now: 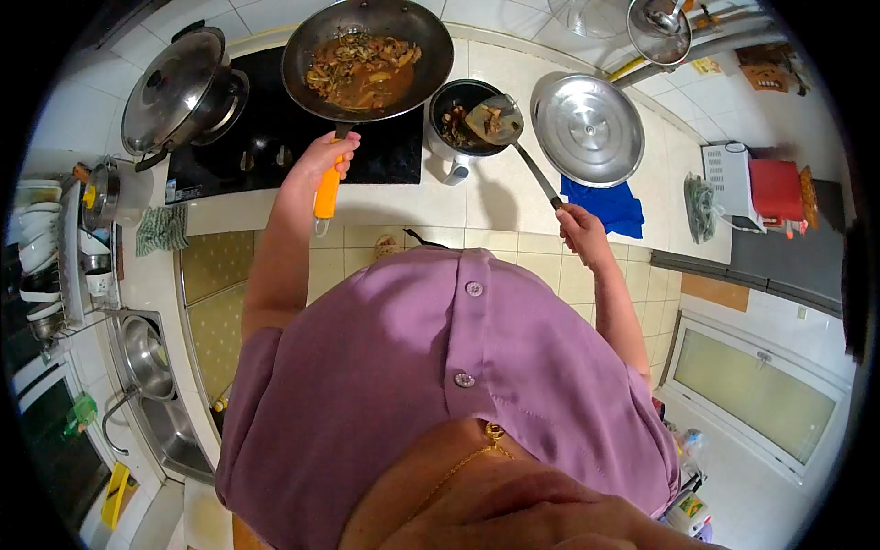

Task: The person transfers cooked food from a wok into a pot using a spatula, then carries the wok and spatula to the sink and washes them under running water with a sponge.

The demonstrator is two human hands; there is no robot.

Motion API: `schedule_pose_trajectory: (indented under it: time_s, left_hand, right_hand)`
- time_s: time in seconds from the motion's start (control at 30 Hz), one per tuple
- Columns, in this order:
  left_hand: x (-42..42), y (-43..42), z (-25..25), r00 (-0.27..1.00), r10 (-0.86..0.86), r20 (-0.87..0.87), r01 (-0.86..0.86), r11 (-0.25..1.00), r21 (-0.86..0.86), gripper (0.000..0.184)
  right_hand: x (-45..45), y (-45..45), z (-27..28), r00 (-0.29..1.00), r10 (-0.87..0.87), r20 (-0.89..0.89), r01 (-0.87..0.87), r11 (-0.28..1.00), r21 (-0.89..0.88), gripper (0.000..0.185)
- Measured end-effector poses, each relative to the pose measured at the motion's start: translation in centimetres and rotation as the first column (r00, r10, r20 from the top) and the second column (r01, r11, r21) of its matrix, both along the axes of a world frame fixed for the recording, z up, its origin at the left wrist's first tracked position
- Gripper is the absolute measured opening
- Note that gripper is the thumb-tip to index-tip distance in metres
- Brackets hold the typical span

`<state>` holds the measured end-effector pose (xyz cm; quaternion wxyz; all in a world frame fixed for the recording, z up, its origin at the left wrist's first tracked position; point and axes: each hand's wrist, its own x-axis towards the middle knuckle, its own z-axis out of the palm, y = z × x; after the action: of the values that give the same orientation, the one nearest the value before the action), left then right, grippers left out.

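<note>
My left hand (327,158) is wrapped round the handle of a dark wok (434,41), above an orange grip. Brown cooked food in sauce (367,71) lies in the wok, which is over the black stove. The long handle of a spatula (539,177) is held in my right hand (581,233). Its broad blade, with some food on it, is over a dark-lined pot (456,163) that has a light outside and a handle facing me. Some food (456,126) shows inside this pot, just right of the wok.
A lidded pot (174,92) stands on the left of the black stove (394,158). Right of the small pot are a round metal lid (588,128) and a blue cloth (612,209). A ladle (667,20) rests in a bowl at the upper right. The sink (174,426) is at the lower left.
</note>
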<state>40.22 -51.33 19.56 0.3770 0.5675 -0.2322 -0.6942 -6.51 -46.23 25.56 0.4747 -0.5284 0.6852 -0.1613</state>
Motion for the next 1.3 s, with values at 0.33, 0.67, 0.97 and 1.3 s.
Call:
schedule_pose_trajectory:
  time_s: [0.33, 0.67, 0.97, 1.3]
  left_hand:
    - [0.1, -0.1, -0.6, 0.998, 0.061, -0.033, -0.06, 0.998, 0.033, 0.021]
    - [0.3, -0.1, -0.9, 0.999, 0.017, -0.043, -0.017, 1.0, -0.002, 0.021]
    - [0.7, -0.5, -2.0, 1.0, -0.018, -0.026, 0.017, 1.0, -0.018, 0.021]
    - [0.9, -0.8, -2.6, 0.998, -0.056, -0.004, 0.056, 0.997, -0.05, 0.022]
  right_hand:
    - [3.7, -3.8, 4.0, 0.96, 0.115, 0.256, -0.144, 0.985, 0.096, 0.032]
    - [15.8, -19.6, 8.6, 0.564, 0.5, -0.657, -0.77, 0.606, -0.201, 0.027]
    - [20.2, -25.1, 13.8, 0.211, 0.41, -0.887, -0.858, 0.513, 0.033, 0.024]
    - [14.7, -33.4, -1.1, 0.616, 0.688, -0.385, -0.733, 0.679, 0.04, 0.038]
